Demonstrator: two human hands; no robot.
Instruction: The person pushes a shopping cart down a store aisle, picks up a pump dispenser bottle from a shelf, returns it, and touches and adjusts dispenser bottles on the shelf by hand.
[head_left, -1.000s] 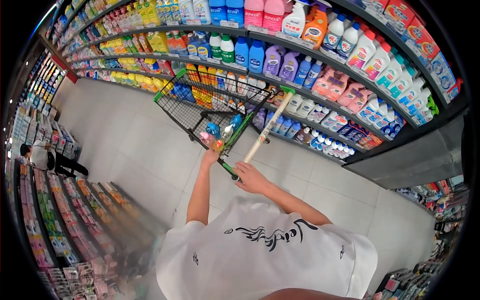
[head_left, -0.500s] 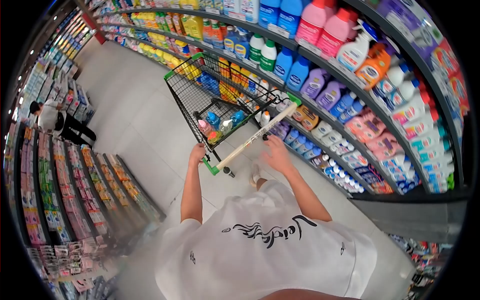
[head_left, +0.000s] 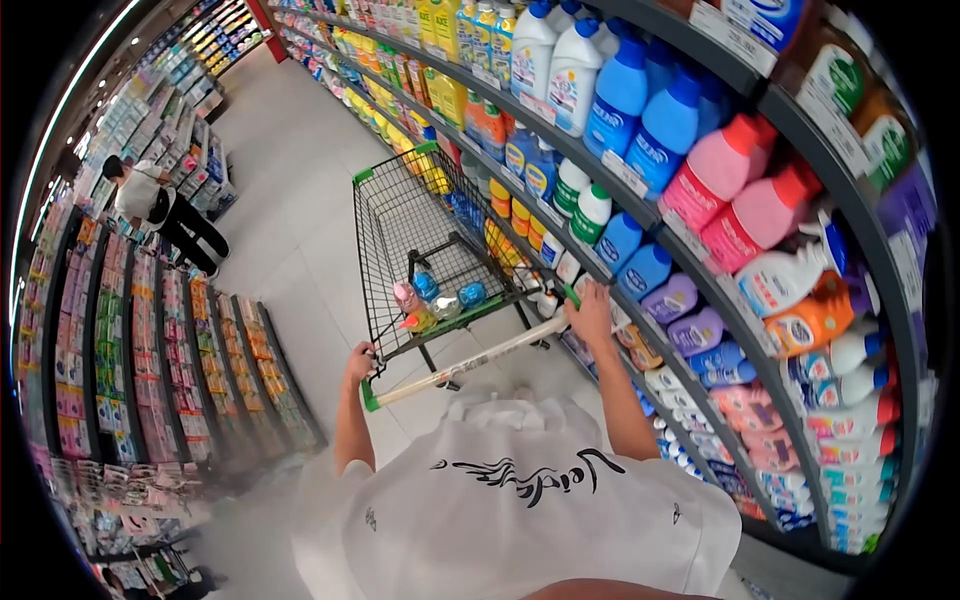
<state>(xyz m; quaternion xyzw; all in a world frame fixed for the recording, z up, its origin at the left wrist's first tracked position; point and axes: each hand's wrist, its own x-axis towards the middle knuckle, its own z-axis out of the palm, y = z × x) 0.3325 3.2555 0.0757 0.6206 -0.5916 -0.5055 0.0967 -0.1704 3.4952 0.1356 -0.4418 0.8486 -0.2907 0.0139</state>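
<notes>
A black wire shopping cart (head_left: 385,262) with green corners stands ahead of me, its pale handle (head_left: 480,358) running across in front of my shirt. My left hand (head_left: 360,362) is closed on the cart's frame near the handle's left end. At the opposite end, my right hand (head_left: 592,318) wraps around the handle beside its green end piece. In the cart's near end are several bottles: a pink one (head_left: 406,297), a blue one (head_left: 425,285), another blue one (head_left: 472,294) and a yellow one with a red cap (head_left: 419,319).
Shelves (head_left: 690,225) packed with detergent and cleaner bottles run close along my right. On the left stand racks of small packaged goods (head_left: 150,350). Further off, a person (head_left: 150,195) faces the left displays. A tiled aisle (head_left: 290,140) stretches ahead between them.
My right hand, open and off the handle before, now grips its right end. The cart has swung round, its front pointing more along the aisle. The distant person now stands more upright.
</notes>
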